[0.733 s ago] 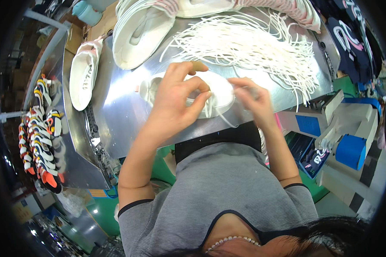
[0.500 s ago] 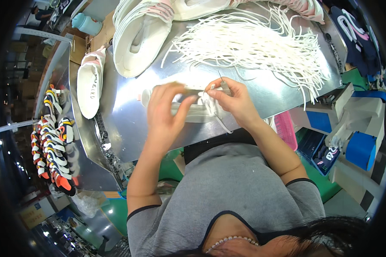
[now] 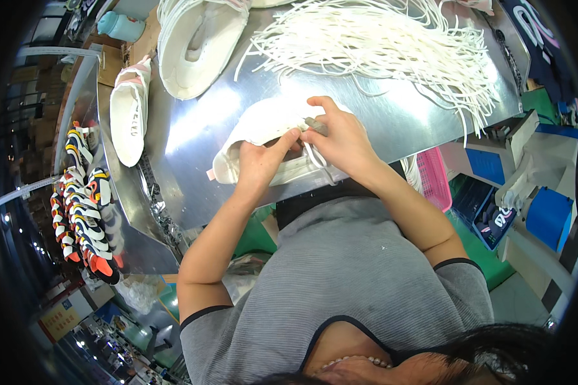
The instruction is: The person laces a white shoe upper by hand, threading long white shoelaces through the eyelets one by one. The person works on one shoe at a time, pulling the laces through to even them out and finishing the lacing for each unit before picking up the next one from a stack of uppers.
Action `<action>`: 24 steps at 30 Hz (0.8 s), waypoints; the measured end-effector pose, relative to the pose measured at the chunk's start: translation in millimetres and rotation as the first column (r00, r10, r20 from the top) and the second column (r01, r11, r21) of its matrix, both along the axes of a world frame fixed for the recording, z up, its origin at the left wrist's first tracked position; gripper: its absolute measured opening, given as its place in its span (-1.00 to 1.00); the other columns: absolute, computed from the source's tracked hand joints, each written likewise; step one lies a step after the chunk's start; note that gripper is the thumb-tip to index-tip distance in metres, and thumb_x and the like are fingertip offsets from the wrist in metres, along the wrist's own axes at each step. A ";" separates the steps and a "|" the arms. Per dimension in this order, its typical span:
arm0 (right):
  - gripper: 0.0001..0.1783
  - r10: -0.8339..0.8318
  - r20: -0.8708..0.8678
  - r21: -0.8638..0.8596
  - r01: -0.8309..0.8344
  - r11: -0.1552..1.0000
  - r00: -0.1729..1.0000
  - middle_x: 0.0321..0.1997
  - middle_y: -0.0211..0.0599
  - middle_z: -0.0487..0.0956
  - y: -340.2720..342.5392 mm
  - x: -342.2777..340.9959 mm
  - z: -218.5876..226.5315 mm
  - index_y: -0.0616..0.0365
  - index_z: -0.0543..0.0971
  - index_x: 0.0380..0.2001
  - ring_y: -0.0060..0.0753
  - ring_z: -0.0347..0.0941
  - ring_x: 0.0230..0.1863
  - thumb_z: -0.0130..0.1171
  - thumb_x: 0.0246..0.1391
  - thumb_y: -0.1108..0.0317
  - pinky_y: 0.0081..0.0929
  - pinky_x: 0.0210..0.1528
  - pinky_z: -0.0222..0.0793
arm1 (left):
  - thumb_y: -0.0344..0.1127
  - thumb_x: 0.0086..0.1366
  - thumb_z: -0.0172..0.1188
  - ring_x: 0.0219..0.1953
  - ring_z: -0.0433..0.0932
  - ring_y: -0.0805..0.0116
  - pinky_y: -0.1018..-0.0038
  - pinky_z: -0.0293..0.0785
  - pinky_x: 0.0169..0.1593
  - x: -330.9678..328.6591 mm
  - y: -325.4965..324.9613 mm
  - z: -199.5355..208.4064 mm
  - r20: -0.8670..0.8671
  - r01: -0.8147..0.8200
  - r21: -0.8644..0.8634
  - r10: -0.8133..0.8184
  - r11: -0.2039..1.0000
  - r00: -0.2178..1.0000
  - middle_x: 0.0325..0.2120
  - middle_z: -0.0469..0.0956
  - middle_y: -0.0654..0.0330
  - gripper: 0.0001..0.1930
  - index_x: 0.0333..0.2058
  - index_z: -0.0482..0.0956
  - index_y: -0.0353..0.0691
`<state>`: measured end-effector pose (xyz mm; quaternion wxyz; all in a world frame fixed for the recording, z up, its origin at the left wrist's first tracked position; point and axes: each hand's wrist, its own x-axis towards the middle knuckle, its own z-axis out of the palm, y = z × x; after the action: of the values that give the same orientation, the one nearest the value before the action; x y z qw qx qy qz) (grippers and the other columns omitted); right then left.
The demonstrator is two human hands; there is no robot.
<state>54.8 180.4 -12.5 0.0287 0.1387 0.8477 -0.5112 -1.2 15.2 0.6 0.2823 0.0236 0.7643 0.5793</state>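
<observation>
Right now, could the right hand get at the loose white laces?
Probably yes: the laces lie just beyond the right hand, with tabletop showing between. It would likely need to put down the small grey tool it pinches first.

ribbed grey short-sleeved top (image 3: 372, 269) | dark trim (image 3: 342, 318) round scooped neckline and sleeve hems (image 3: 456, 262) | pearly bead necklace (image 3: 356, 359) | black garment (image 3: 292, 213) below, from where I stand
</observation>
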 end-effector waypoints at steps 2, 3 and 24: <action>-0.45 0.085 0.061 0.014 -0.086 0.996 0.994 -0.23 -0.05 0.69 1.8 -0.5 0.5 0.16 0.39 0.13 0.01 0.62 -0.15 0.31 0.13 0.24 -0.27 -0.08 0.45 | -0.45 0.23 0.34 -0.36 0.62 0.51 0.51 0.55 -0.26 2.3 2.1 -1.2 -0.078 0.005 -0.040 -0.008 0.999 0.997 -0.39 0.68 0.22 -0.86 -0.25 0.67 -0.37; -0.51 0.062 -0.046 -0.021 -0.063 0.998 0.997 -0.28 -0.07 0.68 1.6 3.6 0.5 0.17 0.40 0.09 0.01 0.62 -0.18 0.27 0.16 0.24 -0.23 -0.11 0.46 | -0.46 0.23 0.34 -0.34 0.62 0.50 0.52 0.55 -0.25 3.7 2.2 -2.8 -0.124 -0.014 -0.040 0.009 0.999 0.992 -0.37 0.68 0.21 -0.85 -0.24 0.67 -0.38; -0.75 0.337 -0.086 0.450 -0.265 0.853 0.938 -0.47 -0.06 0.61 -6.2 4.9 6.3 0.24 0.41 -0.19 -0.03 0.62 -0.37 0.18 0.13 0.37 -0.20 -0.37 0.49 | -0.41 0.35 0.17 -0.18 0.62 0.21 0.34 0.49 -0.06 31.6 -4.0 -1.4 -0.543 0.139 -0.116 -0.179 0.984 0.821 -0.21 0.65 0.05 -0.76 -0.06 0.60 -0.40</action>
<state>59.7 174.2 -6.2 0.0084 -0.0351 0.9503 -0.3094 30.4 11.2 -0.8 0.0985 0.2429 0.8285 0.4949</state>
